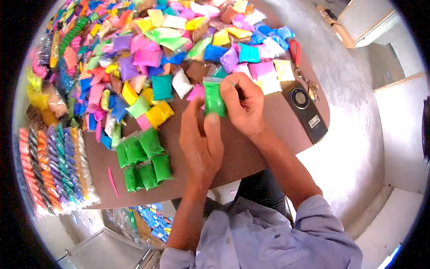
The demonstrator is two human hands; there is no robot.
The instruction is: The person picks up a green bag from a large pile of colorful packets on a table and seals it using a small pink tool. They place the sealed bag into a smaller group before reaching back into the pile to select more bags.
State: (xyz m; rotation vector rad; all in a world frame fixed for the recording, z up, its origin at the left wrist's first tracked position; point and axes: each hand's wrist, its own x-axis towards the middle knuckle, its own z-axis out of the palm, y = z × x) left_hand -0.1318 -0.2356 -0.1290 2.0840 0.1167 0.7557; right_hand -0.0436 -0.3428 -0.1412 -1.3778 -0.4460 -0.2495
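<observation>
Pale grey floor (358, 103) stretches past the smooth brown tabletop (242, 154) I am watching from afar. My landmark is the cluster of small glossy green plastic packets (146, 153), laid in two short rows. Beyond it spreads a heap of multicoloured plastic packets (148, 51); just left of it lies a thin pink stick (113, 181).

One more green plastic packet with a clear top strip (214, 101) is held above the table, right of the cluster and farther from the body. I read its long axis as running roughly away from the body, clear end outermost. The right hand (244, 107) pinches its right side near that strip. The left hand (201, 143), nearer the cluster, is loosely curved, thumb against the packet's near end, a gap between thumb and fingers; whether its partly hidden fingers grip, I cannot tell. From both hands, the cluster lies leftward and bodyward.
</observation>
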